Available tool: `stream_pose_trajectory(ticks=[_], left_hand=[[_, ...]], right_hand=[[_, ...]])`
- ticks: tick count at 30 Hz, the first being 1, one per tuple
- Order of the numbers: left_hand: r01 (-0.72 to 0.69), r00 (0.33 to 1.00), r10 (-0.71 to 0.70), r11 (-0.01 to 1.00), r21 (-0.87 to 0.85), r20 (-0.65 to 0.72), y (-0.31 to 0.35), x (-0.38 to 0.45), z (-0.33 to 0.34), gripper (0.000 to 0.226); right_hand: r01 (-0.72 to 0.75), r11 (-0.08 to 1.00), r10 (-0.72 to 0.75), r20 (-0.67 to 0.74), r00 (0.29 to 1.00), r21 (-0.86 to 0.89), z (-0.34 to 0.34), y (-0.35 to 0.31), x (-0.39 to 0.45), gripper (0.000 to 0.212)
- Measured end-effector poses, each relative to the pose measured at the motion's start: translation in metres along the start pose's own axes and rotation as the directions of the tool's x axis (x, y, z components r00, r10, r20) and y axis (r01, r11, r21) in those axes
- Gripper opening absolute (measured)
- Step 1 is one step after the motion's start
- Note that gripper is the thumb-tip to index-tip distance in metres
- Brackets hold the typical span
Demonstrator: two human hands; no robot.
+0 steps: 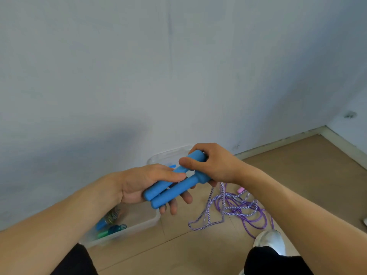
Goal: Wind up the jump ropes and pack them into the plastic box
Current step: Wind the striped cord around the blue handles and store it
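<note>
Tan floor (198,249) below pale wall (139,76)

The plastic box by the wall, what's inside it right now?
In the plastic box, a blue handle, a green handle and coiled cord show. The left hand and forearm cover most of its interior.

Handles (170,185) above box (153,219); ropes (234,207) right (on floor (198,245)).

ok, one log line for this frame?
left hand: holds blue handles | right hand: grips handle tops | rope: hangs unwound | box: open
</note>
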State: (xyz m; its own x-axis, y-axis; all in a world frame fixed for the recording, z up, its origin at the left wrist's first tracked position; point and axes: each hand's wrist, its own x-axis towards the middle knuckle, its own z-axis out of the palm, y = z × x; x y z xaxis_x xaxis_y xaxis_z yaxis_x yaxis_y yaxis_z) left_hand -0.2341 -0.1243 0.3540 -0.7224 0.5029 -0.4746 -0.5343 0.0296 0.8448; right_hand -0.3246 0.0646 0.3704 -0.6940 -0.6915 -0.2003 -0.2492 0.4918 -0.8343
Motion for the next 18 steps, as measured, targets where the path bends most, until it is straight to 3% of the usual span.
stream_pose_trajectory(ticks=[4,9,18], left_hand=[[0.096,0.994,-0.097,0.995,0.008,0.044,0.004,-0.004,-0.006,0.053],[0.192,0.980,-0.195,0.980,-0.059,-0.050,0.003,0.003,0.004,0.050],[0.283,0.958,-0.280,0.957,-0.055,0.060,0.001,0.002,0.006,0.043]], right_hand=[[0.021,1.000,-0.021,-0.027,0.999,-0.004,-0.001,-0.003,-0.002,0.037],[0.020,1.000,-0.018,-0.145,0.989,0.017,0.003,0.000,-0.001,0.035],[0.069,0.997,-0.062,-0.141,0.988,0.040,0.001,-0.002,-0.004,0.029]])
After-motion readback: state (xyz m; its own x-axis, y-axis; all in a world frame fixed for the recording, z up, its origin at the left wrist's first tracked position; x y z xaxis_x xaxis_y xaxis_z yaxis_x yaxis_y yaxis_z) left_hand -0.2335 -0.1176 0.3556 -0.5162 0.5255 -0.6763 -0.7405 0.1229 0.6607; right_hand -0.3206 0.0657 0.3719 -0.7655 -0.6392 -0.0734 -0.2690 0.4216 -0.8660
